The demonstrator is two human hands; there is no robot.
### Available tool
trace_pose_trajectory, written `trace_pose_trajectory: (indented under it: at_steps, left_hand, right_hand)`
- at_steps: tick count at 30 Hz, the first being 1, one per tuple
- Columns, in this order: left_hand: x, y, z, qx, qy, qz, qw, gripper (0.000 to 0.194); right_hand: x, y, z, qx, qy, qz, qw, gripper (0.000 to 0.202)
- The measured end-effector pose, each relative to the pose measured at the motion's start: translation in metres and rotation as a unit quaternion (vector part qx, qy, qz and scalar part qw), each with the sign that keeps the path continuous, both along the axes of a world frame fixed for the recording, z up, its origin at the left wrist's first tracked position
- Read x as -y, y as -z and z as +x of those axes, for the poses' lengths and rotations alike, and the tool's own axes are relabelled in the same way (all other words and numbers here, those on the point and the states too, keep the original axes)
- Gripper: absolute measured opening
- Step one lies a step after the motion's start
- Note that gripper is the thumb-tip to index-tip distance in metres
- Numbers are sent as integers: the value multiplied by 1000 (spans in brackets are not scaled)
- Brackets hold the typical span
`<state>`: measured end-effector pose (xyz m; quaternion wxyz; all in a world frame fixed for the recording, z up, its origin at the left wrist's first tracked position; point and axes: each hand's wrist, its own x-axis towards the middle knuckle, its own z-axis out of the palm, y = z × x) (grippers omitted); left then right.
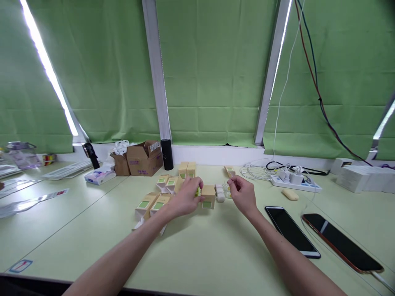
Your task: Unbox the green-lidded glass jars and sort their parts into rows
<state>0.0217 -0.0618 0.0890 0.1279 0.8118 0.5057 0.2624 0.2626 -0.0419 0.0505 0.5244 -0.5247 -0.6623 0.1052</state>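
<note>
My left hand (189, 197) is closed round something small and yellow-green, just left of a kraft box (208, 197) with a green label. My right hand (242, 194) pinches something thin that I cannot make out, beside small clear round pieces (227, 190). Small white rolls (219, 193) lie between the kraft box and those clear pieces. Several more kraft boxes with green labels (146, 204) stand left of my left hand, some with open flaps. Behind them are two closed kraft boxes (187, 169). Another small kraft piece (229, 171) lies behind my right hand.
Two phones (291, 230) (341, 242) lie at right, near a power strip (296, 184) with cables. White boxes (354, 179) stand far right. At the back left are an open carton (144, 159), a black cylinder (167, 154) and a tissue pack (100, 175).
</note>
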Motion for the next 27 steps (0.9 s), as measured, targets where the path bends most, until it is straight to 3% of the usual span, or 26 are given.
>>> trace_pose_trajectory:
  at_steps: [4, 7, 12, 15, 19, 27]
  left_hand:
    - [7, 26, 1, 10, 34, -10, 999, 23]
    - [9, 36, 4, 8, 41, -7, 999, 21]
    - [10, 44, 4, 26, 44, 11, 999, 31]
    - [8, 51, -1, 52, 53, 15, 997, 41]
    - [6, 61, -6, 83, 48, 2, 995, 39]
    - [10, 61, -2, 82, 42, 9, 996, 44]
  right_hand:
    - [-2, 10, -1, 61, -12, -33, 998, 24]
    - [2, 23, -2, 124, -15, -39, 991, 18]
    - [9, 35, -2, 213, -43, -31, 976, 21]
    - [15, 33, 0, 223, -85, -6, 971, 24]
    - [23, 29, 1, 225, -144, 15, 964, 24]
    - [27, 36, -10, 261, -165, 7, 951, 31]
